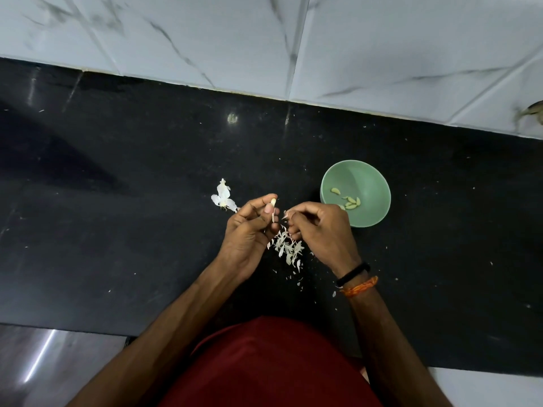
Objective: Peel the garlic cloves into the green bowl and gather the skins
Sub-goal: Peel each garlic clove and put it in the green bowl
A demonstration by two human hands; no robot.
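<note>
My left hand [249, 227] pinches a pale garlic clove [273, 203] between thumb and fingers, a strip of skin hanging from it. Close on its right, my right hand [320, 227] pinches a torn piece of skin [285, 214] at its fingertips. Below and between the hands lies a loose heap of garlic skins [288, 246] on the black counter. The green bowl [368, 179] stands just right of my right hand and holds several peeled cloves [349, 201]. A larger white husk [223, 198] rests on the counter left of my left hand.
The black stone counter [132, 201] runs across the view, with small skin flecks scattered near the heap. A white marbled tile wall [264, 39] stands behind it. The counter's front edge lies close to my red-clothed body [273, 365].
</note>
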